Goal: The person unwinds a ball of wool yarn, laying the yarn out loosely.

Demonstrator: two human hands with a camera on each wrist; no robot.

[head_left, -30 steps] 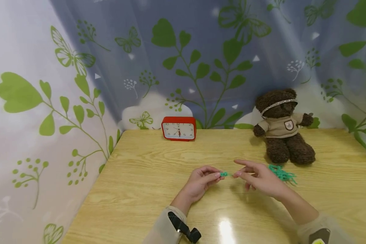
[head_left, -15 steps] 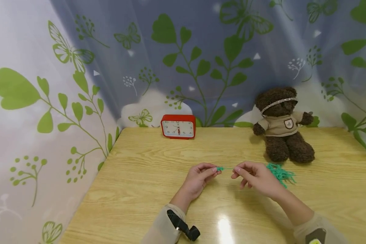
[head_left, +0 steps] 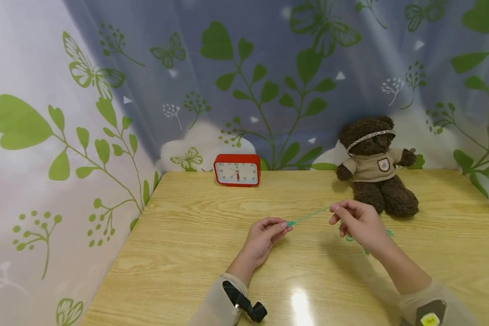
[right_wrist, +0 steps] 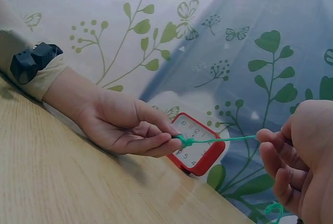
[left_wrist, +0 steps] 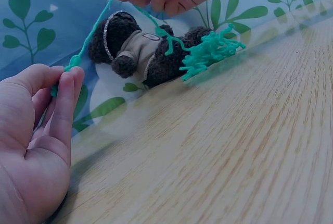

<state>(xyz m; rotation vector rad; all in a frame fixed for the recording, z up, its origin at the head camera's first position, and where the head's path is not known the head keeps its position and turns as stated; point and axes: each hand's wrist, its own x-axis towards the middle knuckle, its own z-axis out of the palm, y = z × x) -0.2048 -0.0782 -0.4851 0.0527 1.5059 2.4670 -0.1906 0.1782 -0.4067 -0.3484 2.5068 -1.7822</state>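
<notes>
Green yarn [head_left: 313, 214] stretches taut between the two hands, above the table. My left hand [head_left: 264, 241] pinches a small knotted bunch of it [right_wrist: 184, 140] between thumb and fingers. To the right and a little higher, my right hand [head_left: 360, 224] pinches the strand between thumb and index finger, its other fingers loosely curled. From the right hand the yarn runs on down to a tangled green pile [left_wrist: 210, 52] on the table, seen in the left wrist view. In the head view the right hand hides most of that pile.
A brown teddy bear [head_left: 378, 170] in a beige shirt sits at the table's back right. Left of it, a red alarm clock [head_left: 237, 170] stands near the back edge of the wooden table [head_left: 179, 235]. A patterned curtain [head_left: 146, 136] hangs behind.
My right hand has moved up and to the right, away from the left hand, drawing out a longer strand of yarn. The left hand stays nearly in place, still pinching the knotted bunch.
</notes>
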